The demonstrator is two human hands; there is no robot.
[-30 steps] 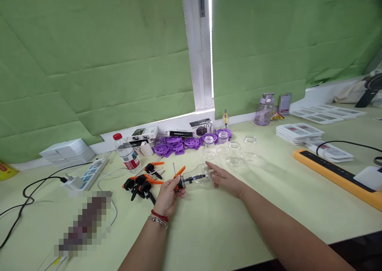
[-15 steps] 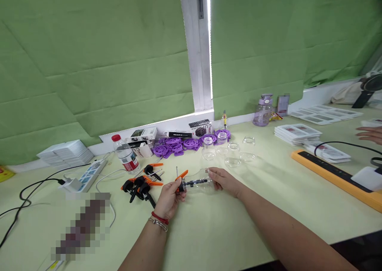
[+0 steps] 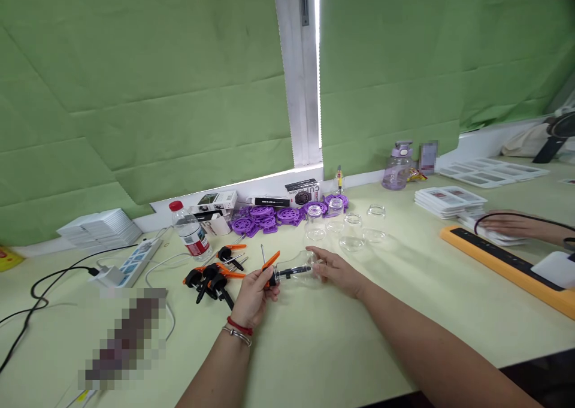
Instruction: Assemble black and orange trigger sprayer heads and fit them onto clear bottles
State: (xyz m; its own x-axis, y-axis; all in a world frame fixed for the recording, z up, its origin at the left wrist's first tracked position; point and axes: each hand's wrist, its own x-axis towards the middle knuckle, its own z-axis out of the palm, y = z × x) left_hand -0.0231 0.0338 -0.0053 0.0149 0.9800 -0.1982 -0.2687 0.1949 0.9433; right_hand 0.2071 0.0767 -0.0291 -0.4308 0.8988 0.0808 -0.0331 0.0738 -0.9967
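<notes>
My left hand (image 3: pixel 252 294) is closed around a black spray head with an orange lever (image 3: pixel 271 260). A clear bottle (image 3: pixel 302 277) lies sideways in the air, its bottom end held in the curled fingers of my right hand (image 3: pixel 338 271). The spray head sits at the bottle's neck, and its black tube runs inside the clear body. Whether the head is threaded on cannot be told. To the left on the table is a pile of similar spray heads (image 3: pixel 211 276). Several clear bottles (image 3: pixel 353 237) stand upright, open-necked, beyond my right hand.
Purple plastic parts (image 3: pixel 265 217) and small boxes (image 3: pixel 218 200) line the wall. A red-capped water bottle (image 3: pixel 192 234) stands at left, near a white power strip (image 3: pixel 138 263). An orange power strip (image 3: pixel 498 263) lies right. Another person's hand (image 3: pixel 512 223) rests on white cards.
My hands and the bottle shift only slightly, the bottle staying level between them. The other person's hand has moved in leftward onto the lower pile of white cards.
</notes>
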